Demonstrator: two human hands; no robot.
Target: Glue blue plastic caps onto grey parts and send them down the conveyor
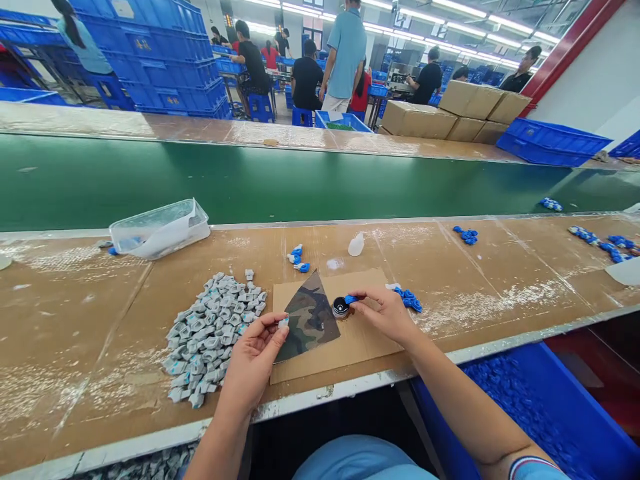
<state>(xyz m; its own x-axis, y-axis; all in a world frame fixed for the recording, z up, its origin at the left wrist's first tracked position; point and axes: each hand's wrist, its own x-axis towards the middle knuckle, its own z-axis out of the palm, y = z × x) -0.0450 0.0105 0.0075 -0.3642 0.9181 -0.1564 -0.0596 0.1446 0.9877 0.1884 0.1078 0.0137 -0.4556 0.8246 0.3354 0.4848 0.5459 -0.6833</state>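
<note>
Bright white light came from ceiling tubes (pixel 460 7) beyond the green belt (pixel 280 183), leaving pale sheen along it. Past the belt, workers (pixel 307 77) looked soft; on its near side, the tabletop (pixel 125 320) was crisper, with dark shadow beneath.

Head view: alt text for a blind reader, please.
A person's left hand holds a small pale piece near a camouflage sheet; the right hand holds a blue piece by a round black container. Gray pieces lie heaped at left.

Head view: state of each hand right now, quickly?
Left hand: pinched closed, holding a small pale piece.
Right hand: pinched closed, holding a small blue piece.
</note>
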